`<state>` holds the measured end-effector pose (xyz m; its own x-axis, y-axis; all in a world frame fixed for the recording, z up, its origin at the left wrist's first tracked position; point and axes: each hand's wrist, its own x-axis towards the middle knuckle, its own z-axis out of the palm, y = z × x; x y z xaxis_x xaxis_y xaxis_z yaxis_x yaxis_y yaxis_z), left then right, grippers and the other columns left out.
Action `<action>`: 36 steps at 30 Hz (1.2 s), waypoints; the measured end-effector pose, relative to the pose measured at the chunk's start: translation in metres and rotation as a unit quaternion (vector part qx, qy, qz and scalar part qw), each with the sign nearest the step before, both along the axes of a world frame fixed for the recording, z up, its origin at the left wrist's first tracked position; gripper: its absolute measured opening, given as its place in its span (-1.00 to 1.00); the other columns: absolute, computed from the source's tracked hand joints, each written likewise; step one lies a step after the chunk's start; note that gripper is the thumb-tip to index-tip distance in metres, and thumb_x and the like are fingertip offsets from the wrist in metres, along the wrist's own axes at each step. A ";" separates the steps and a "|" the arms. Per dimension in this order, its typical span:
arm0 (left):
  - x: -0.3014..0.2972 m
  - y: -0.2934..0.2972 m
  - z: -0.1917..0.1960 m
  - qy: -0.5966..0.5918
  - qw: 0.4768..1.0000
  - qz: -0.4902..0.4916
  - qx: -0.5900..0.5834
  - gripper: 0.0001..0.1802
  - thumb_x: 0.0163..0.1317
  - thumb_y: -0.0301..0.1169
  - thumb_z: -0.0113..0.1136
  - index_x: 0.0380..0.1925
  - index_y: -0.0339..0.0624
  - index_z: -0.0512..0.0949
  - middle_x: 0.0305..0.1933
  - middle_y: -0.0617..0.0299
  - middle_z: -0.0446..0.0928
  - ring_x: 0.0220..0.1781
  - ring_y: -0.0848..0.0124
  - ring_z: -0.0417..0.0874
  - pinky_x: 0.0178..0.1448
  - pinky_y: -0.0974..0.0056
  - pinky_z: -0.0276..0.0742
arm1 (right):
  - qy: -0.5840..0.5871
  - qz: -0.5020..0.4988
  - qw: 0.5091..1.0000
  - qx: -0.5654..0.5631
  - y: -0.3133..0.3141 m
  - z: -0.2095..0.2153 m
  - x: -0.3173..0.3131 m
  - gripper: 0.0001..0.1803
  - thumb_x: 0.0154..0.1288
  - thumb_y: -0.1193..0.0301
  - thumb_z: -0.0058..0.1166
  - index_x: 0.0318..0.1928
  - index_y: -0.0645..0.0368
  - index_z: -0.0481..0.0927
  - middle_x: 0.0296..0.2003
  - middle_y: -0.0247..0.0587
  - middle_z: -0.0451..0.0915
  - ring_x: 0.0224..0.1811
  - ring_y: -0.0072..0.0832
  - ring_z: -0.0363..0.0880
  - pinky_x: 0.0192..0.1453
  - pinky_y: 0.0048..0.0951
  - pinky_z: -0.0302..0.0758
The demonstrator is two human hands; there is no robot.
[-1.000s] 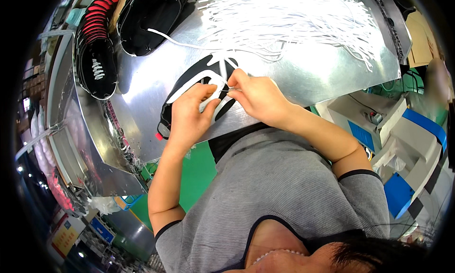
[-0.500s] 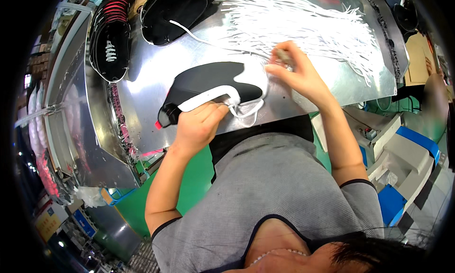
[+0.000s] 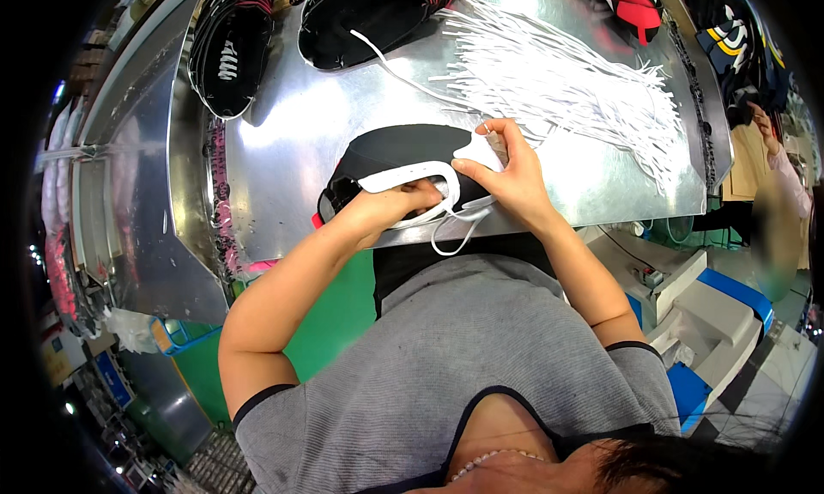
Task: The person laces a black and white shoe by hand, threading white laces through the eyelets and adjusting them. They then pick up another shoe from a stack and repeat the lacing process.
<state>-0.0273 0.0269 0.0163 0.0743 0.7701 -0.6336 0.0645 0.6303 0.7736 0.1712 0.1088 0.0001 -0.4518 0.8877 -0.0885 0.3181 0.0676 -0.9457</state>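
A black and white shoe upper (image 3: 412,144) lies on its side near the table's front edge. My left hand (image 3: 382,209) grips it at the white-rimmed opening, its fingertips partly hidden inside. At the upper's right end, my right hand (image 3: 522,181) has thumb and forefinger closed around a small brownish object (image 3: 496,144), too unclear to name. That hand touches the upper's white part. A white shoelace (image 3: 442,252) hangs in a loop over the table edge below the upper. Another white lace (image 3: 399,80) runs from a black shoe upper (image 3: 356,26) toward my right hand.
Loose white laces (image 3: 558,73) form a wide pile across the metal table (image 3: 283,176). Another black upper (image 3: 227,73) lies far left, and a red one (image 3: 635,13) far right. Right of me stands a grey and blue unit (image 3: 730,301); another person's hand (image 3: 762,121) shows beyond.
My right hand has come down and left onto the upper's right end. My left hand's fingers have moved from outside the white rim into the opening. The view has shifted slightly.
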 end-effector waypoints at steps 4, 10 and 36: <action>-0.002 -0.010 -0.014 0.112 0.981 0.103 0.124 -0.90 0.25 -0.58 0.15 -0.26 -0.39 0.57 -0.37 0.14 0.62 -0.41 0.41 0.65 -0.29 0.29 0.54 | 0.000 -0.041 0.999 -0.013 0.005 -0.023 0.003 -0.36 -0.02 0.09 0.50 -0.06 0.17 0.46 -0.20 -0.01 0.64 -0.12 -0.26 0.63 0.00 -0.32 0.51; 0.010 -0.020 -0.006 0.294 0.912 0.094 0.270 -0.91 0.20 -0.56 0.23 -0.35 -0.40 0.62 -0.38 0.10 0.60 -0.45 0.38 0.62 -0.29 0.29 0.51 | 0.011 -0.044 0.997 -0.060 0.012 -0.019 0.001 -0.51 0.09 0.31 0.45 -0.08 0.18 0.45 -0.26 -0.32 0.54 -0.20 -0.60 0.46 -0.09 -0.54 0.43; -0.141 -0.042 0.040 0.608 0.696 0.075 0.375 -0.90 0.19 -0.62 0.11 -0.28 -0.29 0.54 -0.28 0.06 0.55 -0.21 0.14 0.57 -0.05 0.11 0.46 | -0.033 -0.013 0.998 0.043 0.036 -0.013 0.042 -0.42 0.15 0.04 0.37 -0.09 0.21 0.43 -0.23 -0.06 0.62 -0.16 -0.28 0.60 -0.02 -0.34 0.50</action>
<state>-0.1683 -0.0151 0.0560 -0.2835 0.8589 0.4266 0.9356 0.1501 0.3195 0.2132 0.1450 -0.0132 -0.4241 0.9047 -0.0403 0.3824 0.1386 -0.9135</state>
